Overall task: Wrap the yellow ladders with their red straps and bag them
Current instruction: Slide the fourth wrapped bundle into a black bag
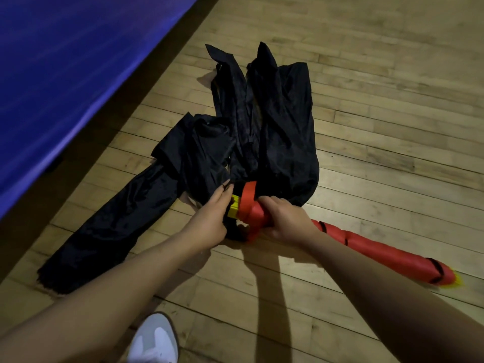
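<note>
A long bundle of yellow ladder wound in red strap lies slanted over the wooden floor. Its upper end sits at the mouth of a crumpled black bag. My right hand grips the red-wrapped bundle near that end. My left hand holds the black fabric edge of the bag mouth beside the yellow end. The bundle's far end, with a yellow tip, points lower right. A second black bag lies flat to the left.
A blue mat fills the upper left, its edge running diagonally. My white shoe stands at the bottom centre. Bare wooden floorboards spread to the right and behind the bags.
</note>
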Demonstrator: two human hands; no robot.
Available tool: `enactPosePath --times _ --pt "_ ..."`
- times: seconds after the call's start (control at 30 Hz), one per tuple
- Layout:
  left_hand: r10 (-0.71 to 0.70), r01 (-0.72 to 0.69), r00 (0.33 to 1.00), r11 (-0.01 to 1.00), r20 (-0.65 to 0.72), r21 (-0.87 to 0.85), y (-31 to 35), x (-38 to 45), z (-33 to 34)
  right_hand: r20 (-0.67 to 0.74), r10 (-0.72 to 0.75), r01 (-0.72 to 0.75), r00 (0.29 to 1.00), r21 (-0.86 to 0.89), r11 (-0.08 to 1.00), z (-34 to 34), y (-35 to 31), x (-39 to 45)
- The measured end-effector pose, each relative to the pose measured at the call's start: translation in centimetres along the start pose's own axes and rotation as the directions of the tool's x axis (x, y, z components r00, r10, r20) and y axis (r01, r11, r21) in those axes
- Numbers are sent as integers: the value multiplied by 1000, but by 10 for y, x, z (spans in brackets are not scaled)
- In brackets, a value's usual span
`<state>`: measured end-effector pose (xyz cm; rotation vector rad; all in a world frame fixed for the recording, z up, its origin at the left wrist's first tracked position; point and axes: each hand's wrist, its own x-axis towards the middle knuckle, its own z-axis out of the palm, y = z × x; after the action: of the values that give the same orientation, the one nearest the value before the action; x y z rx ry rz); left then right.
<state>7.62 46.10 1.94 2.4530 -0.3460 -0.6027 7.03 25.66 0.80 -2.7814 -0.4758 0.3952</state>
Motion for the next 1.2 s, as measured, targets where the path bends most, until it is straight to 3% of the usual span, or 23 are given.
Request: enactPosePath --times 0.23,0.4,0.5,0.6,0.8,0.97,1.07,1.2 --pt "54 -38 993 989 -103 146 0 -4 -13 -34 79 -74 996 110 991 12 -31 34" --pt "119 -116 990 992 -72 42 4 1 -13 -110 117 -95 987 188 978 24 -41 55" --pt "36 -36 989 999 -140 4 -5 11 -10 -154 179 -144 972 212 967 30 -41 61" --pt "-7 8 994 1000 -108 14 -13 20 -6 -130 187 -177 974 84 981 35 -39 61" --pt "39 -40 999 996 10 75 5 27 11 -111 67 -76 992 -77 994 36 -22 38" --pt "-24 23 1000 990 -1 -138 26 28 21 -44 286 -289 957 -211 934 48 1 -10" --pt "-102 88 994 956 -35 -280 44 27 30 -18 300 -297 954 -214 931 48 6 -16" --pt "-189 88 945 934 -268 -347 54 30 29 -21 258 -259 966 -65 964 40 11 -11"
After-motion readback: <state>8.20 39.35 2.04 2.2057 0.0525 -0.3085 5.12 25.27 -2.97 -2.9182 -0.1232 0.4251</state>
